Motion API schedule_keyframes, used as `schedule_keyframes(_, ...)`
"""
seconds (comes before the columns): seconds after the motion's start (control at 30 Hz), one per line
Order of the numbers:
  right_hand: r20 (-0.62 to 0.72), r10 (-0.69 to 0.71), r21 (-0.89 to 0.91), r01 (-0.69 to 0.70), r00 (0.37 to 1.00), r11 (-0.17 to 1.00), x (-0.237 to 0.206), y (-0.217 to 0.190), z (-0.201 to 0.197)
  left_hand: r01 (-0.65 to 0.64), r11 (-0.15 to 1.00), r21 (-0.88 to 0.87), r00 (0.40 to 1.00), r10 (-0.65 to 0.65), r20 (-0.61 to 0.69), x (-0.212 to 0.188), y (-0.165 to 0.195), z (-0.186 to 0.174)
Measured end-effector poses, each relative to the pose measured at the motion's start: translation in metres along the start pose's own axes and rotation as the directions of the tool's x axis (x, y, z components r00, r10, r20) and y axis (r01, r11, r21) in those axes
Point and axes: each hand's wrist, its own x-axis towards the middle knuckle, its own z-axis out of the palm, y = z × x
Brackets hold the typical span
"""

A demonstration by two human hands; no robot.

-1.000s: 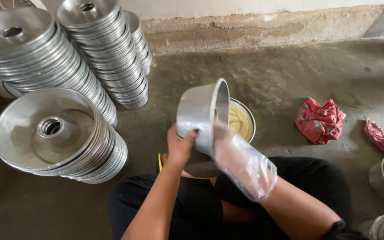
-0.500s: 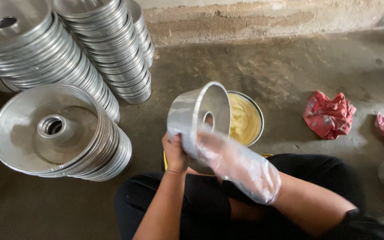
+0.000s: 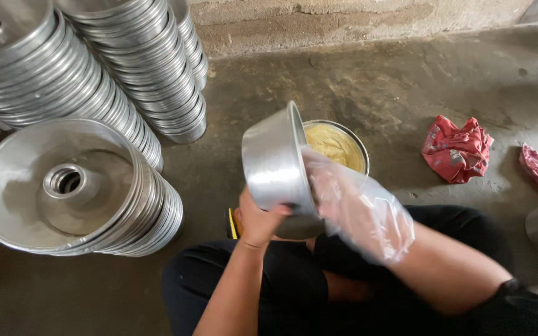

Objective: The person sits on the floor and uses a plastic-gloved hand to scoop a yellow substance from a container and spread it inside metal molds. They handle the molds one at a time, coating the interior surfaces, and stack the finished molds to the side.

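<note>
greasing looks midway: left hand [image 3: 258,221] grips the tilted tube cake pan [image 3: 275,163] from below, gloved right hand [image 3: 351,202] reaches inside it, above the bowl of yellow grease [image 3: 337,144]. stacked pans [image 3: 76,186] beside look done or waiting; cannot tell which.

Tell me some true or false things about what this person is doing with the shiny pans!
1. The left hand holds a metal tube pan tipped on its side. True.
2. The right hand is bare. False: it wears a clear plastic glove.
3. A bowl behind the pan holds yellow paste. True.
4. The red cloth lies on the stacked pans. False: it lies on the floor, to the right.
</note>
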Motion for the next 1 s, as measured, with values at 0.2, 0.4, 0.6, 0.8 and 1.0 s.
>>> schedule_keyframes(0.2,0.334,-0.139,-0.655,0.336,0.932,0.677,-0.008,0.026,0.016,0.15,0.839,-0.522,0.972,-0.223,-0.079,-0.001,0.0,-0.02)
schedule_keyframes(0.4,0.47,-0.059,-0.857,0.471,0.881,0.208,0.078,-0.024,-0.074,0.462,0.572,-0.678,0.864,-0.461,0.201,0.019,0.012,-0.019)
schedule_keyframes(0.6,0.626,-0.072,-0.779,0.627,0.776,-0.018,0.07,-0.021,-0.082,0.306,0.724,-0.618,0.949,-0.285,0.135,0.023,0.02,-0.03)
schedule_keyframes(0.8,0.481,-0.016,-0.702,0.395,0.877,0.593,0.006,0.051,-0.017,0.202,0.745,-0.635,0.95,-0.308,-0.058,0.008,-0.008,-0.031)
schedule_keyframes(1.0,0.253,-0.027,-0.063,0.044,0.967,0.997,0.017,0.054,0.005,0.159,0.811,-0.563,0.978,-0.209,-0.025,0.006,-0.023,-0.025)
